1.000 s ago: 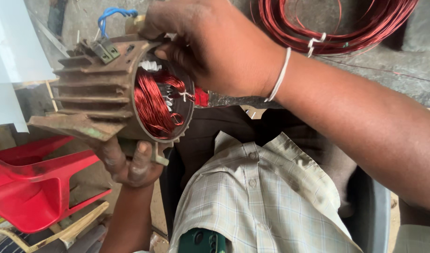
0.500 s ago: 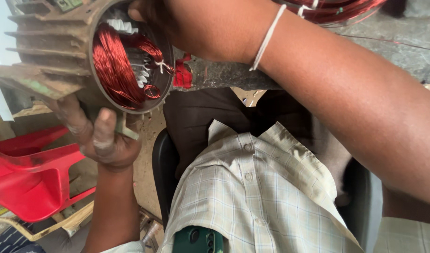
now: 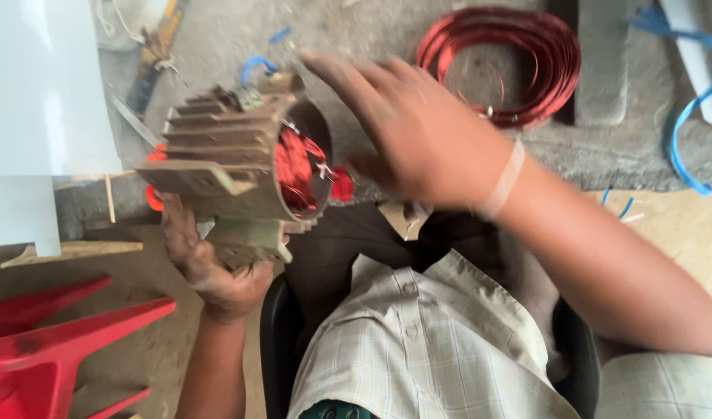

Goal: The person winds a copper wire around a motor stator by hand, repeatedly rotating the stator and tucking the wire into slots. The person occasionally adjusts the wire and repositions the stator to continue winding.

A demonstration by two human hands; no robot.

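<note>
Just left of the frame's centre, the left hand point(image 3: 216, 268) held a finned motor housing point(image 3: 232, 174) from underneath, its grip clamped on the lower edge of the casting, with the round open end turned toward the right of the frame. Inside that opening sat red copper windings point(image 3: 295, 171), with a few pale ties showing among them. A blue wire point(image 3: 255, 66) stuck out at the housing's top. The right hand point(image 3: 418, 132) hovered in the upper middle of the frame, just beside the open end, blurred, its fingers spread apart and closed on nothing; a pale band point(image 3: 503, 178) circled its wrist. Whether its fingertips touched the housing could not be told. Behind the hand, at the top of the frame, a loose coil of red wire point(image 3: 499, 66) lay on the grey floor point(image 3: 371, 31), well apart from the housing. A red plastic stool point(image 3: 53, 341) filled the lower left corner, and a checked shirt point(image 3: 418, 349) took up the bottom centre.
</note>
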